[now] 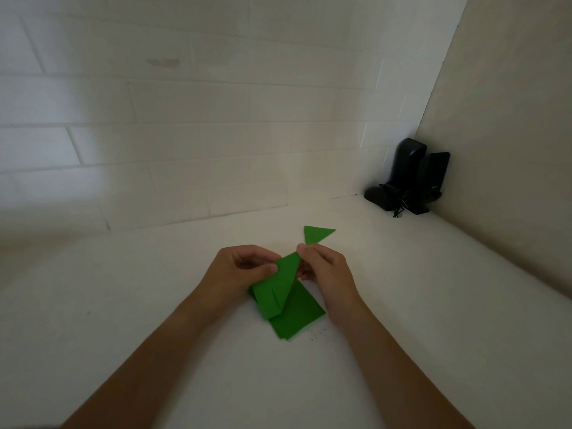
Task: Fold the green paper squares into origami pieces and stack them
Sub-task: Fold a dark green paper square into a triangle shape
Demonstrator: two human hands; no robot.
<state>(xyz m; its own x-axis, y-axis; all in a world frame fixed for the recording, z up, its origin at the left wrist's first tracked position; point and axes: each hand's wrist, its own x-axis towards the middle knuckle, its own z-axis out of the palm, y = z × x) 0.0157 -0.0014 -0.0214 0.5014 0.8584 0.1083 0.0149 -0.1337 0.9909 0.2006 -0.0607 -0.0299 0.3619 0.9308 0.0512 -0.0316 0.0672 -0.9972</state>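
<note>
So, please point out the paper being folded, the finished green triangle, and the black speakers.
paper being folded (280, 283), head view, middle of sheet
green triangle (316, 234), head view, its centre
black speakers (411, 178), head view, front speaker's body

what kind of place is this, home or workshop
Probably a home desk corner: a plain white tabletop against a white brick-pattern wall, with small black desktop speakers in the corner. No workshop tools visible.

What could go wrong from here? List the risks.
1. The half-folded green paper is held in the air between the left hand and the right hand, so creases may come out crooked.
2. It hangs over the unfolded green squares and could brush them askew.
</note>
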